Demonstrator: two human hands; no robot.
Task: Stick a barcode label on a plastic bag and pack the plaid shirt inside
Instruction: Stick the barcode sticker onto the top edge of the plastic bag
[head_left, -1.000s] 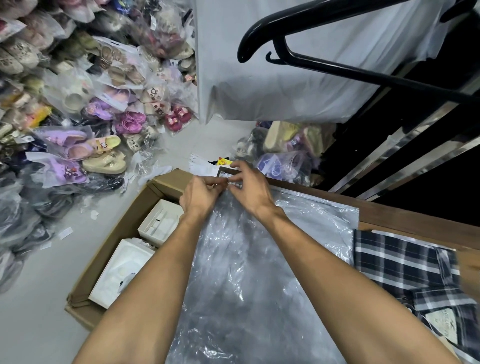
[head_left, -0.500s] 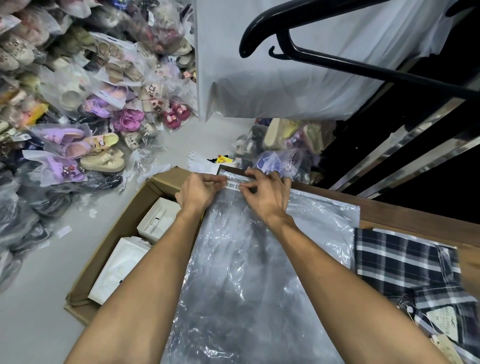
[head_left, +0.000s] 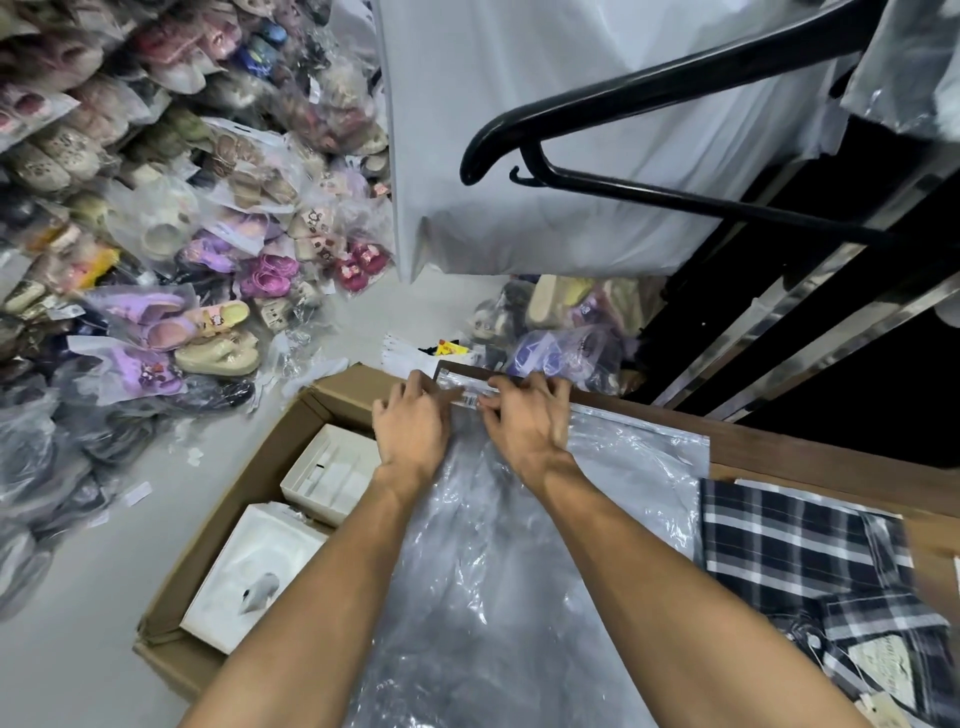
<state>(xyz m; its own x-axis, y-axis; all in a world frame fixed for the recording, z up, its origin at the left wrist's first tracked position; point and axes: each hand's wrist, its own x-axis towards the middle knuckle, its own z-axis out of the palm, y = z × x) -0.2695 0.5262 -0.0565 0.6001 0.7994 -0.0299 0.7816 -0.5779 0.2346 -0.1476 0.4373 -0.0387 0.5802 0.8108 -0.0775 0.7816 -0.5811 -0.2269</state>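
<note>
A clear plastic bag (head_left: 498, 571) lies flat on the wooden table (head_left: 831, 462), its far end reaching the table's back edge. A small white barcode label (head_left: 470, 399) sits near the bag's far left corner. My left hand (head_left: 413, 426) lies flat on the bag just left of the label, fingers spread. My right hand (head_left: 524, 415) presses down on the bag just right of the label, fingertips touching it. The dark plaid shirt (head_left: 810, 561) lies folded on the table to the right of the bag, with a paper tag on it.
A cardboard box (head_left: 249, 499) with white cartons stands on the floor to my left. Bagged shoes (head_left: 171, 249) are piled at the left wall and behind the table. A black hanger (head_left: 649, 140) and a white garment cover hang ahead.
Both hands went from pinching the label above the bag's corner to pressing it flat. My fingers have spread and slid outward along the bag's edge.
</note>
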